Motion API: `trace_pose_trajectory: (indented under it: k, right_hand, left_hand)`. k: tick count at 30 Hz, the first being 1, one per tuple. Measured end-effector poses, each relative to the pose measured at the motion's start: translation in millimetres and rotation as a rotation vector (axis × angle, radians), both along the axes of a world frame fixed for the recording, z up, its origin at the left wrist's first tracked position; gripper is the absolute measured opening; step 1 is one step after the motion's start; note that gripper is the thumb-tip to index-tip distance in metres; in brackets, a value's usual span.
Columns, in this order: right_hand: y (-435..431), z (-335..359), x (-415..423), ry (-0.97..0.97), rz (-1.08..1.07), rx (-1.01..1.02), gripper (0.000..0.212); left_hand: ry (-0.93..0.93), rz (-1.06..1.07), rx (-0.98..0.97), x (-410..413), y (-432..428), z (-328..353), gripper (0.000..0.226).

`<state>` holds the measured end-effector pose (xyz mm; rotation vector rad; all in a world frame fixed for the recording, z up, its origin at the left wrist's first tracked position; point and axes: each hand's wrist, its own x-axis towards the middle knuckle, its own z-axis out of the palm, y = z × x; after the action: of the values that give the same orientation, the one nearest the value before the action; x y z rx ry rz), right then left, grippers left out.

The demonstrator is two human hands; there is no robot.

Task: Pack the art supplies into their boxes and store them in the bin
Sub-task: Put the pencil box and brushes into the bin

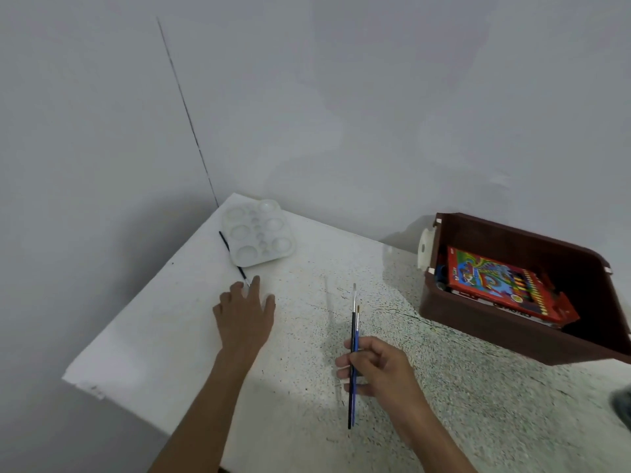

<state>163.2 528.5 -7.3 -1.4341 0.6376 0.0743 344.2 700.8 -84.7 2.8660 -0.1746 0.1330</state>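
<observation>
My right hand (379, 368) holds two thin paintbrushes (353, 322) upright above the speckled table (461, 404), one blue, one black. My left hand (244, 312) lies flat on the table with fingers stretched out, its fingertips touching the bristle end of a black paintbrush (231, 253). That brush lies along the left edge of a white paint palette (258, 232) near the table's far left corner. At the right stands a brown bin (512, 339). Inside it lies a red crayon box (502, 285) on top of other boxes.
Walls close off the table at the back and the left. A white round handle (426, 249) sticks out from the bin's left end. The table's left edge drops off beside my left arm. A dark object (622, 404) shows at the right border.
</observation>
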Motion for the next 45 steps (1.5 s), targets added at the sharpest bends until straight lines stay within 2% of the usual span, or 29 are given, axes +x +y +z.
trace_pose_trajectory:
  k: [3, 5, 8, 12, 16, 20, 24, 29, 33, 35, 38, 42, 45]
  right_hand:
    - [-1, -2, -3, 0.003, 0.005, 0.011, 0.015]
    - [-2, -3, -5, 0.007, 0.002, 0.018, 0.014]
    - [-2, -6, -10, 0.021, -0.001, 0.015, 0.015]
    - [-3, -9, -17, 0.032, 0.014, -0.002, 0.016]
    - [-5, -10, -21, 0.023, 0.012, 0.001, 0.015]
    - [-6, -8, -26, 0.007, 0.013, -0.007, 0.016]
    - [-4, -5, -31, -0.009, 0.023, -0.04, 0.016]
    - [-13, -7, -38, -0.06, 0.018, -0.182, 0.013]
    - [-20, -2, -43, -0.099, -0.001, -0.342, 0.016]
    - [-23, 3, -47, -0.142, -0.025, -0.46, 0.019]
    - [-24, 11, -52, -0.227, -0.115, -0.559, 0.021]
    - [-26, 18, -58, -0.286, -0.165, -0.545, 0.02]
    - [-28, 18, -63, -0.283, -0.133, -0.487, 0.02]
  left_hand:
    - [-0.139, -0.031, 0.138, 7, -2, -8, 0.033]
    - [-0.166, -0.019, 0.158, 6, 0, -8, 0.021]
    - [-0.145, 0.022, 0.103, -1, 2, -5, 0.015]
    - [-0.017, 0.083, -0.066, -21, 3, -1, 0.007]
    - [0.022, 0.186, -0.06, -48, 1, 5, 0.026]
    - [-0.084, 0.1, -0.081, -90, -7, 7, 0.028]
    - [-0.19, -0.05, -0.248, -122, -13, 11, 0.031]
    - [-0.186, -0.199, -0.621, -137, -32, 43, 0.03]
    - [-0.251, -0.34, -0.726, -139, -46, 74, 0.033]
    - [-0.215, -0.411, -0.782, -142, -53, 88, 0.035]
    - [-0.059, -0.427, -0.927, -147, -64, 106, 0.032]
    - [0.154, -0.397, -1.099, -147, -82, 119, 0.031]
    - [0.269, -0.396, -1.133, -146, -95, 119, 0.03]
